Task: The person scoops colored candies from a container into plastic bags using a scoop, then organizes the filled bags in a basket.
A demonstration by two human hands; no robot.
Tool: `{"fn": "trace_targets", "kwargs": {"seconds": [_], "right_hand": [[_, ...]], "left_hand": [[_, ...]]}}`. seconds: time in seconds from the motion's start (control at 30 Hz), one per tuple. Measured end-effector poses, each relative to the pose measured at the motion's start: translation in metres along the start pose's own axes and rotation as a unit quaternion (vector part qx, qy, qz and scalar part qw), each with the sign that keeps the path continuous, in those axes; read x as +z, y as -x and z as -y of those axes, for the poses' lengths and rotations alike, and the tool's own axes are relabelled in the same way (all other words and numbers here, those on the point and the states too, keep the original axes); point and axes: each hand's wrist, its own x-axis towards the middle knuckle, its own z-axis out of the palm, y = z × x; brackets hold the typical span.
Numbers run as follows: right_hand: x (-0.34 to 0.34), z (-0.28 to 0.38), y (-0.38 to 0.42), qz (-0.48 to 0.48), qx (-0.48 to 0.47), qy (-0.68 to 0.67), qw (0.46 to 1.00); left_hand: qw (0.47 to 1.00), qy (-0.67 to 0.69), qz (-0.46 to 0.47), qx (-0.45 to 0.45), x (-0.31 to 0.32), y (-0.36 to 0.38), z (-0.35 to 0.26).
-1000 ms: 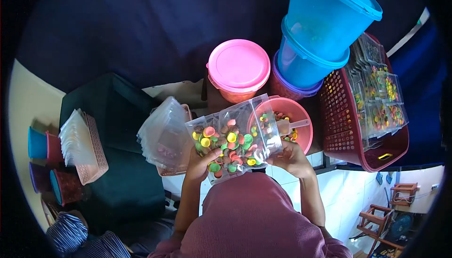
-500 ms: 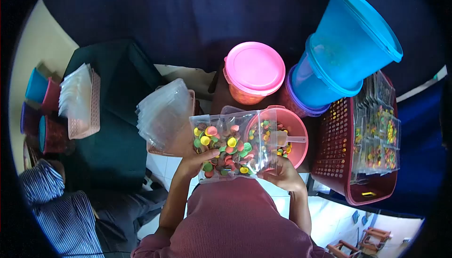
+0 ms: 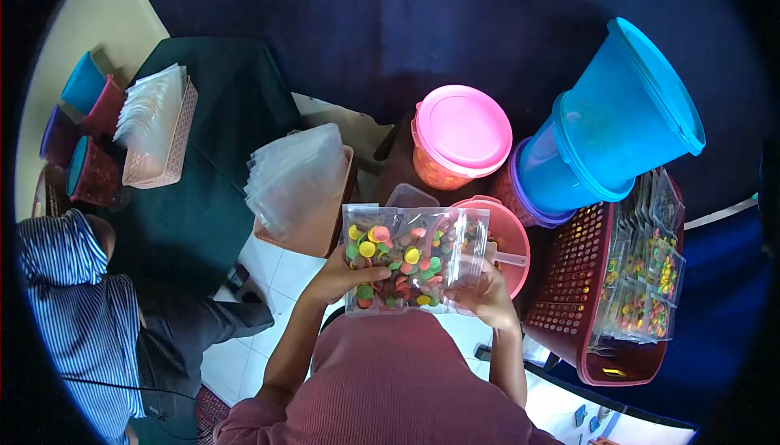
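A clear zip bag (image 3: 410,256) full of small coloured round snacks is held level in front of my chest. My left hand (image 3: 345,277) grips its left edge, thumb lying across the front. My right hand (image 3: 485,293) pinches the right end near the opening. Just behind the bag sits a pink tub (image 3: 513,243) of the same snacks with a white scoop (image 3: 512,260) in it.
A basket of empty clear bags (image 3: 302,177) stands to the left. A pink-lidded tub (image 3: 461,134) and stacked blue tubs (image 3: 609,136) stand behind. A dark red basket (image 3: 569,290) on the right holds several filled packets (image 3: 650,258). A person in a striped shirt (image 3: 69,299) sits at far left.
The view has swung and the bag has come lower and closer to my chest, turning level. Both hands keep their hold on it.
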Motion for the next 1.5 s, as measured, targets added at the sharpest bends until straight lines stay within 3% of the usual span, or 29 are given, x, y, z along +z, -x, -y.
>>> {"fn": "trace_targets", "kwargs": {"seconds": [0.1, 0.37, 0.57, 0.67, 0.87, 0.93, 1.03, 1.13, 1.17, 1.27, 1.5], "right_hand": [[-0.004, -0.003, 0.002, 0.028, 0.021, 0.106, 0.994], [-0.012, 0.001, 0.006, 0.061, 0.093, 0.130, 0.985], [0.002, 0.012, -0.001, -0.078, -0.018, -0.031, 0.996], [-0.016, -0.009, 0.000, -0.064, -0.040, 0.051, 0.996], [-0.020, -0.010, 0.002, -0.115, 0.007, 0.069, 0.991], [-0.021, -0.007, 0.003, -0.076, -0.004, 0.099, 0.992], [-0.008, -0.002, -0.010, -0.152, -0.075, 0.030, 0.985], [-0.012, -0.003, -0.012, -0.152, -0.080, 0.003, 0.985], [-0.018, -0.006, -0.010, -0.178, -0.033, 0.023, 0.983], [-0.027, -0.016, -0.011, -0.158, -0.097, 0.041, 0.982], [-0.019, -0.002, -0.015, -0.227, -0.045, 0.090, 0.969]], "left_hand": [[1.000, -0.010, 0.001, -0.011, 0.004, 0.002, -0.003], [0.998, -0.054, 0.017, -0.023, 0.001, 0.001, 0.004], [0.998, -0.052, 0.025, -0.003, 0.012, -0.004, -0.008], [0.995, -0.073, 0.063, -0.032, 0.010, -0.008, -0.008], [0.990, -0.102, 0.089, -0.042, 0.008, -0.011, -0.009], [0.990, -0.091, 0.097, -0.043, 0.006, -0.013, -0.007], [0.988, -0.109, 0.099, -0.036, 0.005, -0.016, -0.003], [0.983, -0.156, 0.093, -0.036, 0.005, -0.018, -0.002], [0.979, -0.173, 0.094, -0.047, 0.005, -0.018, -0.002], [0.977, -0.171, 0.102, -0.076, 0.002, -0.023, 0.004], [0.988, -0.093, 0.112, -0.052, 0.009, -0.021, -0.001]]}}
